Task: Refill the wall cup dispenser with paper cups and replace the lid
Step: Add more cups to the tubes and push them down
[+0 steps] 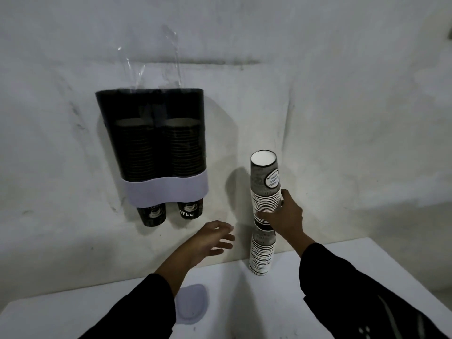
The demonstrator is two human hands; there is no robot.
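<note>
- Nearest, at six o'clock on the table (73,314), lies the pale lid (192,303), flat and untouched; the dispenser is uncovered.
- At five o'clock the right hand (285,216) grips the cup stack (265,206) midway, fingers wrapped round it. The stack stands upside down on the table and bends at the grip, so it may break apart or topple if lifted carelessly.
- The left hand (211,237) hovers at six o'clock, fingers spread, grasping nothing, just beside the stack.
- Farthest, at ten o'clock, the wall dispenser (154,143) holds two columns of dark cups, partly full, one cup poking out below each. Clear plastic wrap (151,59) sticking from its top could snag incoming cups.
</note>
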